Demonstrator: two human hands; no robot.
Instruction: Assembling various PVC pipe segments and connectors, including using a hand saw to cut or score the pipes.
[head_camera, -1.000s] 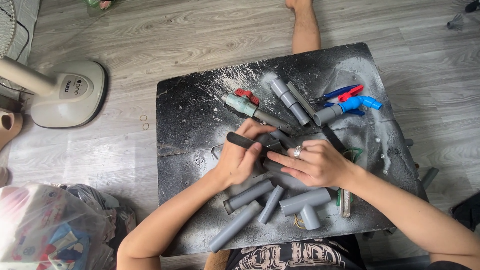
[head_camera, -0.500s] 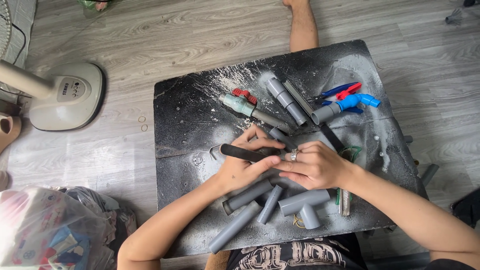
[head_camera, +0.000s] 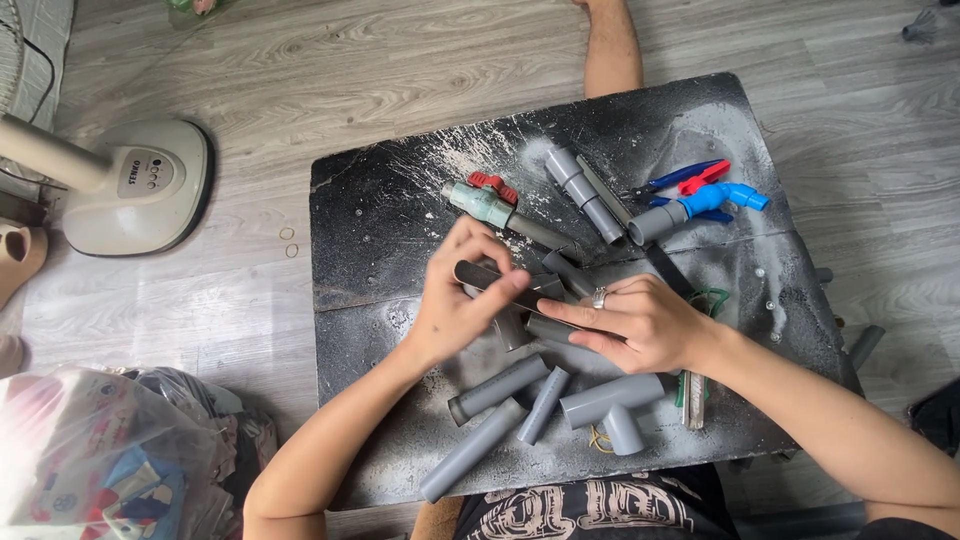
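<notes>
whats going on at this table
A person sits at a dusty black board strewn with grey pipe pieces. The left hand grips a dark tube while the right hand steadies a grey pipe piece against it. A tee fitting and a valve lie nearby.

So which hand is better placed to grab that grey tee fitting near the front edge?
Probably the right hand: the grey tee fitting lies just below it, while the left hand grips a dark pipe piece.

A dark, white-dusted surface (head_camera: 380, 220) sits on the wooden floor (head_camera: 300, 60); grey pipe pieces (head_camera: 497, 388), a tee fitting (head_camera: 612, 400), green valve (head_camera: 482, 203) and blue tap (head_camera: 720, 196) lie on it.
</notes>
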